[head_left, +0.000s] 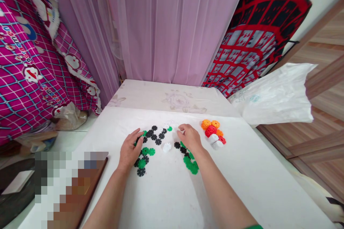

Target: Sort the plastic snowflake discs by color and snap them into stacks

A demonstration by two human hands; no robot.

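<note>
I have the left hand (131, 150) loosely open beside black and green discs (144, 151), gripping nothing I can see; the right hand (189, 138) curls, its hold unclear to me. Between them lies a round white disc (167, 147), nearer the right, without a long axis.

This looks like a room in a home: a lilac curtain (166, 25) hangs beyond the far edge of the table (249, 182), pink checked cartoon-print fabric (32, 57) drapes past its far left corner, and wood-grain panels (322, 93) stand off the right edge.
</note>
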